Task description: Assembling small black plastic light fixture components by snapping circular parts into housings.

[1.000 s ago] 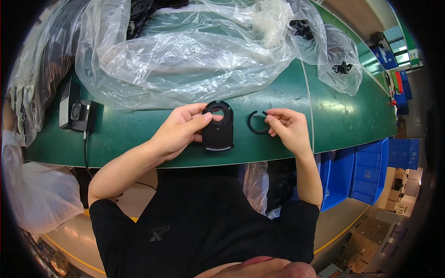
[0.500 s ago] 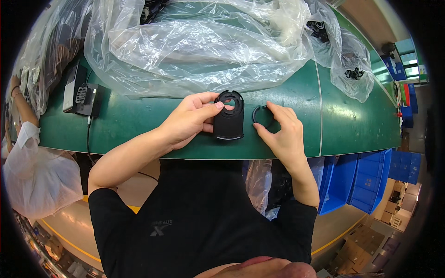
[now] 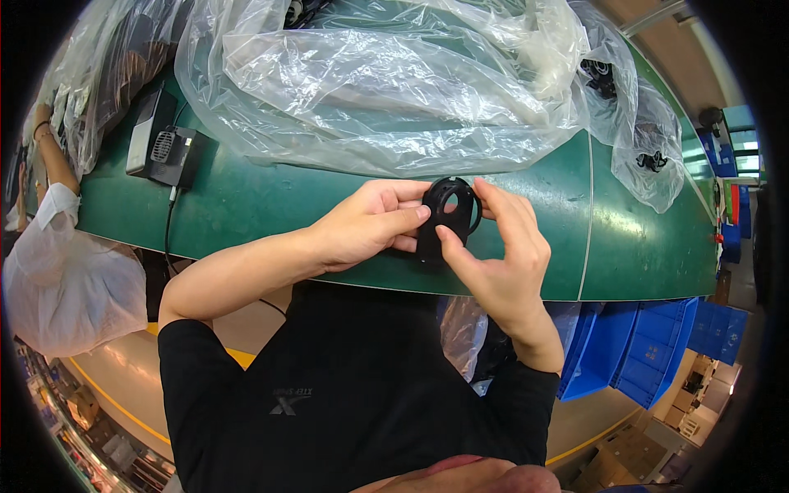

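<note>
A flat black plastic housing [image 3: 431, 245] with a rounded top and a round hole is held over the green table's near side. My left hand [image 3: 370, 223] grips its left edge, thumb on the front and fingers behind. A thin black ring [image 3: 477, 218] is pinched between the thumb and fingers of my right hand [image 3: 511, 251]. The ring overlaps the rounded top around the hole and reaches past the housing's right edge. Whether it is seated there or just resting against it, I cannot tell.
Crumpled clear plastic sheeting [image 3: 394, 90] covers the back of the green table [image 3: 312, 197]. A smaller clear bag [image 3: 649, 168] with black parts lies at right. A grey-black device [image 3: 173, 156] with a cable stands left. Blue bins [image 3: 649, 349] sit below right. Another person's sleeve [image 3: 57, 214] is far left.
My right hand has brought the ring from the right onto the top of the housing. The housing has turned and shifted right in my left hand. The whole view has tilted slightly.
</note>
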A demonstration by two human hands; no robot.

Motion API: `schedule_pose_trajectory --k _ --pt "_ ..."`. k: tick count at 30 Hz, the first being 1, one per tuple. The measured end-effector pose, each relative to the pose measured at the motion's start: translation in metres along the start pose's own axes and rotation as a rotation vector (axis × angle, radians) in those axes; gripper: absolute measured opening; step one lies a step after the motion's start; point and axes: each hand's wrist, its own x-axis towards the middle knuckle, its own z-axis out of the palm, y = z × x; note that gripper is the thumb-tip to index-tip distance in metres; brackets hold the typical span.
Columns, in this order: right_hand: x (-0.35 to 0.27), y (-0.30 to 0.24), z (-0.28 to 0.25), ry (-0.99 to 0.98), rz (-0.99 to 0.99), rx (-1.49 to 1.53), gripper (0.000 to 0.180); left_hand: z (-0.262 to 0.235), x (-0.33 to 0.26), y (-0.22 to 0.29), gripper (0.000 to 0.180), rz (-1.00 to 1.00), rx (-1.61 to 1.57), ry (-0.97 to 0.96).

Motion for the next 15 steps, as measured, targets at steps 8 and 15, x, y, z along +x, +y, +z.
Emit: schedule_pose_trajectory --k 8,15 --pt "0.0022 -0.0039 0.0069 -0.027 -0.015 -0.049 0.050 0.0007 -0.0014 0.0010 0.032 -0.012 -0.055 -0.033" --pt "0.0029 -0.0089 0.0069 -0.029 -0.016 -0.116 0.049 0.0011 -0.0003 -0.0025 0.031 -0.027 -0.063 -0.013"
